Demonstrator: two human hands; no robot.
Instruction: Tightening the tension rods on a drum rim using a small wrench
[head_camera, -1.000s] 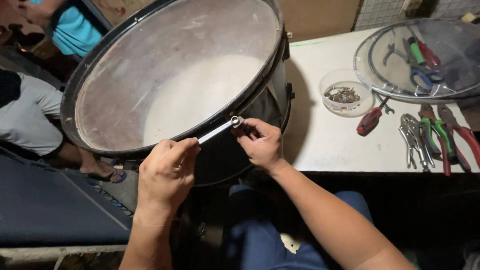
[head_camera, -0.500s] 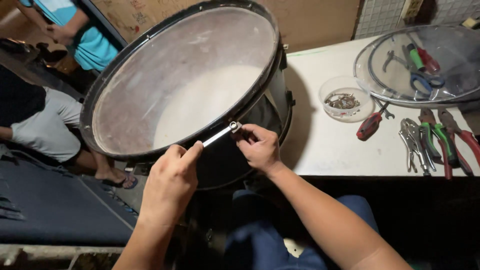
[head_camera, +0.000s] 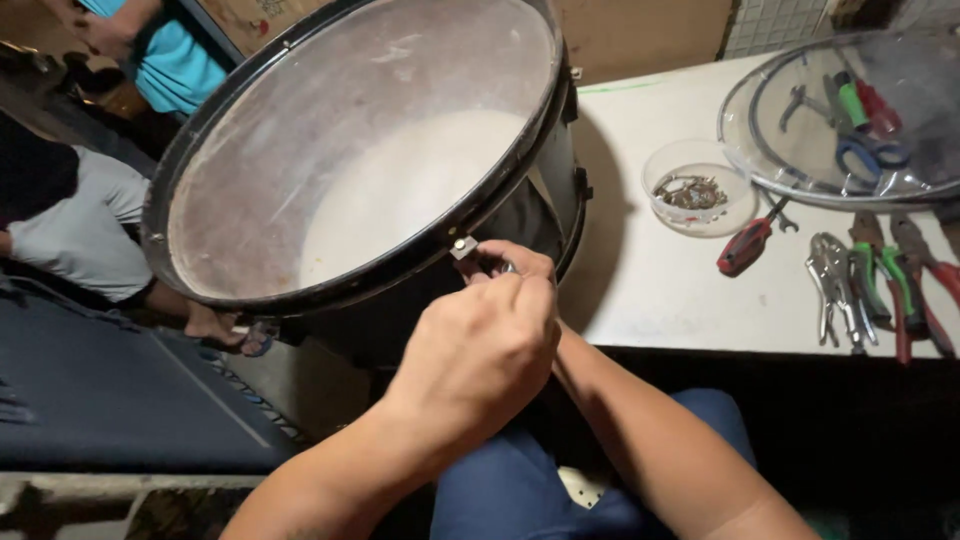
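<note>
At the near rim of the drum (head_camera: 370, 160), a small metal fitting (head_camera: 463, 246) sits against the black hoop, and both hands meet right there. The left hand (head_camera: 480, 350) lies on top, fingers curled shut, knuckles toward the camera; it covers most of what it grips, probably a slim metal tool, though only a glint shows beside the fitting. The right hand (head_camera: 515, 262) is almost wholly hidden behind it, just fingertips showing by the fitting, so I cannot tell whether it pinches anything. The drum stands tilted, its pale, scuffed head facing up and toward the camera, its shell leaning against the white tabletop (head_camera: 660, 290) on the right. Farther right on the tabletop stand a clear round tub (head_camera: 700, 188) of small metal parts, a red-handled screwdriver (head_camera: 745, 248), several pliers (head_camera: 880, 275) and a clear drumhead (head_camera: 850, 120) lying over more tools. Far left, two other people sit beside the drum.
</note>
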